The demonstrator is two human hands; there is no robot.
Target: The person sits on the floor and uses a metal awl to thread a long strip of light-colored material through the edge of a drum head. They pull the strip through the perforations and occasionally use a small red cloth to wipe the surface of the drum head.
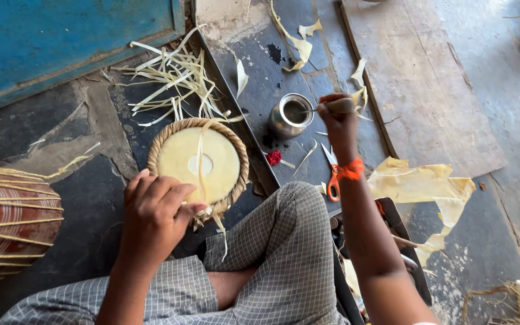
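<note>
Seated worker, viewed from above: the left hand curls closed on the near rim of the round drumhead, pinning it. The right hand, well apart, grips a wooden-handled tool whose tip points left into the metal cup, just beyond the drumhead.

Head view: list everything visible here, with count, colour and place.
Drum head: one, cream with woven tan rim, centre floor.
Hide strips: a heap, pale, above the drum head.
Metal pot: one, silver, centre right.
Tool: one, pale handle, tip in the pot.
Scissors: one, orange handles, beside the knee.
Red scrap: one, below the pot.
Hide sheet: one, yellowish, right.
Drum: one, reddish brown, laced, left edge.
Door: blue, top left.
Left hand: on the drum head's rim.
Right hand: holding the tool.
</note>
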